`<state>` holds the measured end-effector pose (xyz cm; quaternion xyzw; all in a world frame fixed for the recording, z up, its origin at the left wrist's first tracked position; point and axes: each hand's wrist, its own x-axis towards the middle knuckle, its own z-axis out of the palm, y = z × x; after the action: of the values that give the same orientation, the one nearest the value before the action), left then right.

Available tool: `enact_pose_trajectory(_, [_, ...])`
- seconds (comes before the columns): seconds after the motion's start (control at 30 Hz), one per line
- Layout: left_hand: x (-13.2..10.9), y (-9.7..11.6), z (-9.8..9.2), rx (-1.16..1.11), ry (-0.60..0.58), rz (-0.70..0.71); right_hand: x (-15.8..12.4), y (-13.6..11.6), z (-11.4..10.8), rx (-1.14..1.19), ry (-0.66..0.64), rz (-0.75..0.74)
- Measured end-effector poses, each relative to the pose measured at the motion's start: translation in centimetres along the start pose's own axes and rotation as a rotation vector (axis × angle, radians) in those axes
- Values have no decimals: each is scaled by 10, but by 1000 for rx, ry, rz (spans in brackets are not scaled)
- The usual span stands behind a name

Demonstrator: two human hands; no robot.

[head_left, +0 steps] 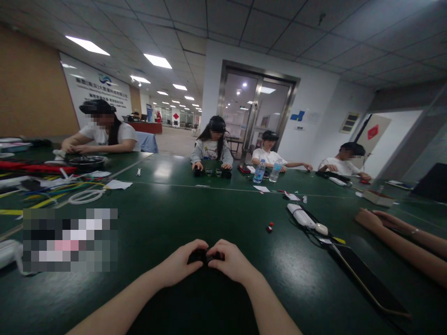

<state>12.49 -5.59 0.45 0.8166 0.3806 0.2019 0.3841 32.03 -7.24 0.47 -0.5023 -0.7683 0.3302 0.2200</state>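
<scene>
Presently, your left grip (179, 264) and right grip (233, 262) are both clasped on a small dark item (197, 255), fingers nearly meeting; one piece or two, cannot tell. Item sits directly before you, low over the green surface (153, 228). To its right: a small red-and-black piece (270, 227), then a long white block (301, 215) and a dark flat slab (366, 279). Farther out: two bottles (259, 172), standing.

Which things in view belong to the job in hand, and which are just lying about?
In the job: small dark object, held by left hand and right hand.

Lying about, seemingly: flat black device, white oblong item, water bottles, white paper.
</scene>
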Motion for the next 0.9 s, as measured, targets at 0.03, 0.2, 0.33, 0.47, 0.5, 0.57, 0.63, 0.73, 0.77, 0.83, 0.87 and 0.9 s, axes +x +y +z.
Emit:
enact_pose_trajectory(0.03, [0, 1, 0, 16, -6, 9, 0, 0, 0, -3, -5, 4])
enact_pose_trajectory(0.2, [0, 3, 0, 129, -76, 79, 1, 7, -2, 59, 15, 49])
enact_pose_trajectory(0.33, [1, -21, -21, 307, 22, 44, 3, 20, -5, 151, 102, 135])
enact_pose_trajectory(0.47, [-9, -67, -65, 437, 340, -316, 4, 28, -6, 159, 83, 145])
enact_pose_trajectory(0.5, [-13, -78, -76, 458, 457, -503, 4, 29, -5, 162, 70, 141])
enact_pose_trajectory(0.57, [-22, -94, -92, 485, 603, -711, 3, 28, -5, 174, 53, 132])
enact_pose_trajectory(0.63, [-29, -103, -100, 502, 706, -843, 3, 26, -4, 187, 50, 132])
enact_pose_trajectory(0.73, [-33, -106, -101, 514, 793, -935, 1, 23, -5, 200, 50, 144])
enact_pose_trajectory(0.77, [-33, -106, -101, 517, 806, -943, 1, 22, -6, 205, 47, 150])
enact_pose_trajectory(0.83, [-32, -105, -99, 522, 821, -947, 0, 20, -7, 206, 43, 158])
enact_pose_trajectory(0.87, [-32, -105, -99, 523, 828, -947, -1, 19, -7, 203, 42, 161])
enact_pose_trajectory(0.9, [-32, -105, -99, 525, 836, -949, -1, 19, -7, 198, 43, 164])
